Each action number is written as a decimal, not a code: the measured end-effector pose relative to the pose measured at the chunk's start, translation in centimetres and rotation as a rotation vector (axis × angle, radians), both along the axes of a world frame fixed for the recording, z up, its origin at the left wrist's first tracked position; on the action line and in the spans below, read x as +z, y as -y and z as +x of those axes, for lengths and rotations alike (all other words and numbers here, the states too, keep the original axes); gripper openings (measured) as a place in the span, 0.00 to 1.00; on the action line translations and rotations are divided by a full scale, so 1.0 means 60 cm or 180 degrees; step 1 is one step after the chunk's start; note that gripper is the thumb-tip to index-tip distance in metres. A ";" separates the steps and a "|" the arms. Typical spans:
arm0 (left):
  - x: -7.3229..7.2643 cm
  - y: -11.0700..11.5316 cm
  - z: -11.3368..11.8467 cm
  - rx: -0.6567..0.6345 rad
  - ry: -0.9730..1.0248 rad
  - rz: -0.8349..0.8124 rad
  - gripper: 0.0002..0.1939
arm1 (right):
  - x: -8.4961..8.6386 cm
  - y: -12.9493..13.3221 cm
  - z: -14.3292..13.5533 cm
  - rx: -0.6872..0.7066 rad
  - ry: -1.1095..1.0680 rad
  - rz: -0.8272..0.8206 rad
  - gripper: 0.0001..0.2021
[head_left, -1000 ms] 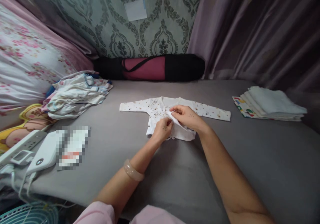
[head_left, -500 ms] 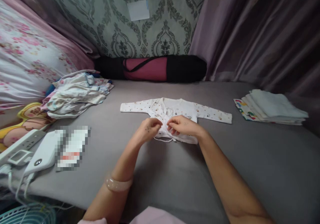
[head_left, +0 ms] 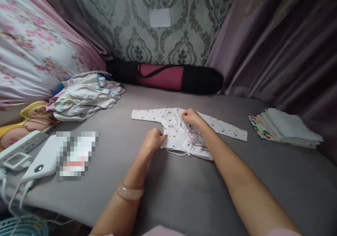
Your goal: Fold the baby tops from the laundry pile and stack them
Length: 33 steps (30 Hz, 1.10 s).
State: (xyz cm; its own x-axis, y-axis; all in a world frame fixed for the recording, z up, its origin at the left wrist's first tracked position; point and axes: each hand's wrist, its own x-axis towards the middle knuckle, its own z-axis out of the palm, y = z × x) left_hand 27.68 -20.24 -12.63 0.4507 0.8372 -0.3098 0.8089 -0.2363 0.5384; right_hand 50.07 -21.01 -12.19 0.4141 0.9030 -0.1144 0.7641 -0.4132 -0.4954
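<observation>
A small white baby shirt [head_left: 175, 132] with a speckled print lies face up on the grey bedding, sleeves stretched out to both sides. A bear outline and lettering show on its front, partly behind my right forearm. A thin tie string [head_left: 176, 153] loops out below the hem. My left hand [head_left: 155, 139] is closed, thumb and fingers pinching the shirt's left side edge. With fingers bent together, my right hand [head_left: 193, 117] grips the cloth of the front just below the neckline; its fingertips are partly hidden.
Crumpled baby clothes [head_left: 86, 95] lie at the left and folded cloths [head_left: 289, 127] at the right. A black and maroon roll bag [head_left: 163, 76] lies along the wall. A power strip [head_left: 23, 146] and a white power bank [head_left: 43, 162] with cables are at the left edge.
My hands have moved apart from the shirt's middle. The left went to its side edge, the right up towards the neckline, uncovering the printed front. The view has shifted slightly.
</observation>
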 end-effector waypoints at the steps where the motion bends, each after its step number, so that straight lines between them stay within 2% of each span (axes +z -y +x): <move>1: 0.001 -0.001 -0.001 0.0013 0.0005 -0.0012 0.14 | -0.002 -0.017 -0.003 -0.0027 0.0086 -0.0130 0.07; 6: -0.003 -0.008 -0.004 0.0014 -0.0011 -0.0078 0.13 | -0.013 -0.067 -0.015 -0.0176 0.0347 -0.0688 0.08; 12: 0.000 -0.011 -0.006 -0.0099 -0.0050 -0.0123 0.13 | -0.020 -0.071 -0.002 -0.0036 0.0292 -0.0768 0.07; 17: -0.002 -0.020 -0.015 -0.0146 -0.0063 -0.0263 0.12 | -0.026 -0.059 0.010 -0.0379 0.0622 -0.0413 0.11; 24: 0.001 -0.027 -0.022 -0.0299 -0.0130 -0.0590 0.10 | -0.052 -0.053 0.003 -0.0361 0.0755 -0.0107 0.12; 28: 0.008 -0.029 -0.034 -0.0493 -0.0195 -0.0772 0.09 | -0.055 -0.049 0.030 -0.0170 0.0073 0.0214 0.11; 30: 0.012 -0.029 -0.039 -0.0574 -0.0182 -0.0814 0.10 | -0.056 -0.043 0.052 -0.0314 -0.0359 0.0497 0.13; 31: 0.014 -0.028 -0.039 -0.0598 -0.0165 -0.0746 0.12 | -0.056 -0.038 0.062 -0.0442 -0.0458 0.0614 0.14; 33: 0.015 -0.024 -0.035 -0.0559 -0.0073 -0.0271 0.14 | -0.058 -0.029 0.077 -0.0570 -0.0410 0.0687 0.13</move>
State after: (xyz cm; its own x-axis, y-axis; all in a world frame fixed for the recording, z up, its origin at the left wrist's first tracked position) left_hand 25.60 -18.79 -11.70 0.5796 0.7166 -0.3879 0.7715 -0.3293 0.5444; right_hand 54.67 -19.25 -15.65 0.5633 0.8262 0.0102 0.6139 -0.4103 -0.6744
